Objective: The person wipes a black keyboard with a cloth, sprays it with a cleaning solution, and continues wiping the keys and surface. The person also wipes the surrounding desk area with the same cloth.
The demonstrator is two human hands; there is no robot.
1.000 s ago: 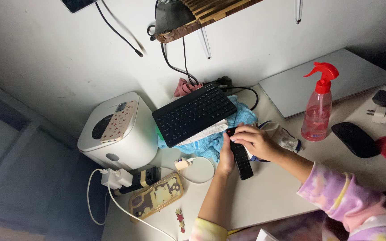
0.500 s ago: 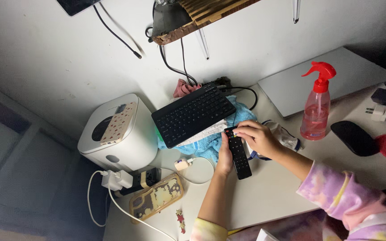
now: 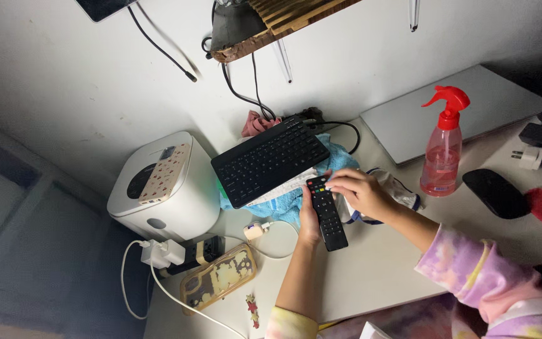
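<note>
Left of the hands sit a white appliance and a black keyboard. The left hand cradles the black remote from beneath, fingers curled along its edge. The right hand, partly closed, pinches its top end. It looks light, rigid and smooth plastic, best gripped along the long sides.

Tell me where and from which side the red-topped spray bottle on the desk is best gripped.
Probably the narrow neck just under the red trigger head of the spray bottle, or the upper body. It stands upright on the white desk with open surface on its near side, so coming from the front looks easiest. The closed laptop lies behind it, and the black mouse lies to its right.
</note>
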